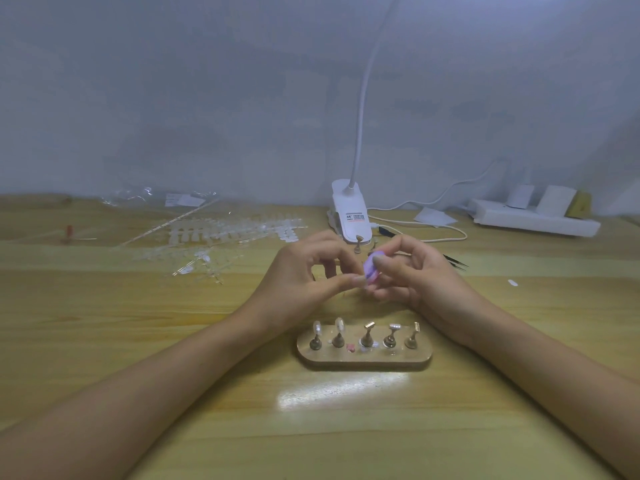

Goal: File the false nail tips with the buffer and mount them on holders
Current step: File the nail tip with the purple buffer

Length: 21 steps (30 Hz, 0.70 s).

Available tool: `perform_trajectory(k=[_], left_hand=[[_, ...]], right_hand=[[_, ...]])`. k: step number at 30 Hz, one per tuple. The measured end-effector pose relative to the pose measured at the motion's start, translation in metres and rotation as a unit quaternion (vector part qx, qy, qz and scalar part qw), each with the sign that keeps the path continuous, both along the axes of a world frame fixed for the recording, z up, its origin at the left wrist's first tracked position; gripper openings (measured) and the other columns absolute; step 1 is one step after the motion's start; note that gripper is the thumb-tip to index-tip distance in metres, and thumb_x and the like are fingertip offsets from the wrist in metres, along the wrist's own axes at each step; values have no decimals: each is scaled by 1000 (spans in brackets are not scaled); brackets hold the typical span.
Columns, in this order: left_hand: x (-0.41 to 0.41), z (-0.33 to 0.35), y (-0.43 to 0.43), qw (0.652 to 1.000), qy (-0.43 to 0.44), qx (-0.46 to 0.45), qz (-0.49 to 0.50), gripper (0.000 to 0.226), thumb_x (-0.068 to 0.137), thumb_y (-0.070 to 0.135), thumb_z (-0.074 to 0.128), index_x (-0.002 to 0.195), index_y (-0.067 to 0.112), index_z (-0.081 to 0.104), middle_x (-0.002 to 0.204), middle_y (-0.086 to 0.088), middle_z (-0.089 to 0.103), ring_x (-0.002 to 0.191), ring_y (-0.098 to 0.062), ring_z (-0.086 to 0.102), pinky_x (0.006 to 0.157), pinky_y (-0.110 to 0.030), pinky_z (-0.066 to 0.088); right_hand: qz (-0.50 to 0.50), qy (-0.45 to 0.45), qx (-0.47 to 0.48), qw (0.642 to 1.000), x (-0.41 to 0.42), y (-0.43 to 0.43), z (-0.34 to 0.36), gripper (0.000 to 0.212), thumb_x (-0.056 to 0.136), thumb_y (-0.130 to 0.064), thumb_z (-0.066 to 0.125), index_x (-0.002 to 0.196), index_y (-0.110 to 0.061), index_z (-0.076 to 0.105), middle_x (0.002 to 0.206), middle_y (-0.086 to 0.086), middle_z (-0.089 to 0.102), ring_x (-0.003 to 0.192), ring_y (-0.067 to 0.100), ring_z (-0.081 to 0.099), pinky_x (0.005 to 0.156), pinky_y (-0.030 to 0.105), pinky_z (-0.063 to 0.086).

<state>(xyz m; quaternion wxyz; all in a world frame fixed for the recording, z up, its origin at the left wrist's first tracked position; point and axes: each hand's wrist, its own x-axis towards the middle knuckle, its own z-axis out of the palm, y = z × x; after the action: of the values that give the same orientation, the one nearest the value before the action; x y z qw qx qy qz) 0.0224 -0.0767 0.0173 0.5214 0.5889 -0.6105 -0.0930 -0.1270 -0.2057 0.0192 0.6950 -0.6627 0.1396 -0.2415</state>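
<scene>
Buffer: lilac block, being gripped in the right hand between thumb and curled fingers, its edge turning toward the other hand so the grit is meeting what is offered there.
Left hand: thumb and forefinger are pinching shut right against the buffer, hovering just above the tabletop; the nail tip presumably held there is too small to make out.
Stand: lying on the wrist side of both hands, between the forearms, probably so a filed tip is travelling only a short way back.
Mounted tips: two pale tips are sitting on the two holders nearest the left wrist.
Remaining holders: three heads toward the right wrist are appearing uncovered.
Spare tips: clear strips are lying beyond the left hand's knuckles, well apart from it.
Stage: judging by the stand, a third tip is being filed, with mounting not yet done.
</scene>
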Motion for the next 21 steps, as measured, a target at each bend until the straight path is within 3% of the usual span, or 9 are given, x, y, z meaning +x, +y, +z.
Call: perform_trajectory(k=[4, 8, 11, 14, 17, 21], left_hand=[[2, 1, -1, 999, -7, -21, 28, 18, 81, 9, 77, 74, 23, 68, 82, 8, 62, 70, -1, 55, 66, -7, 38], [1, 1, 0, 1000, 3, -11, 12, 11, 80, 9, 77, 75, 16, 71, 83, 3, 63, 69, -2, 54, 65, -8, 38], [1, 2, 1, 999, -1, -23, 29, 14, 80, 9, 77, 75, 19, 69, 82, 5, 63, 70, -1, 55, 66, -8, 39], [0, 2, 1, 1000, -11, -18, 16, 10, 80, 9, 78, 75, 15, 71, 81, 4, 63, 69, -2, 55, 63, -6, 37], [0, 2, 1, 999, -7, -24, 29, 9, 79, 9, 78, 75, 13, 71, 83, 3, 64, 69, -2, 56, 64, -6, 37], [0, 2, 1, 1000, -5, -15, 26, 10, 80, 12, 78, 75, 16, 71, 83, 4, 64, 70, -6, 55, 64, -6, 37]], right_hand=[[53, 15, -34, 998, 0, 3, -1, 23, 82, -16, 70, 95, -4, 54, 85, 16, 73, 69, 20, 71, 61, 25, 58], [-12, -29, 3, 999, 0, -1, -3, 22, 81, -16, 68, 93, -4, 54, 87, 18, 73, 69, 21, 72, 62, 25, 58], [53, 5, -35, 998, -1, 2, -2, 23, 82, -15, 70, 94, -6, 53, 89, 17, 74, 73, 23, 72, 65, 29, 60], [1, -25, -2, 1000, -1, 0, -2, 21, 82, -15, 67, 94, -5, 52, 86, 15, 74, 71, 21, 72, 64, 27, 60], [51, 2, -24, 998, 0, 1, -2, 22, 84, -12, 67, 97, -3, 52, 88, 18, 73, 73, 25, 72, 64, 30, 60], [-4, -19, 3, 1000, 0, -1, -2, 21, 82, -16, 66, 94, -6, 52, 88, 14, 74, 73, 21, 73, 62, 26, 59]])
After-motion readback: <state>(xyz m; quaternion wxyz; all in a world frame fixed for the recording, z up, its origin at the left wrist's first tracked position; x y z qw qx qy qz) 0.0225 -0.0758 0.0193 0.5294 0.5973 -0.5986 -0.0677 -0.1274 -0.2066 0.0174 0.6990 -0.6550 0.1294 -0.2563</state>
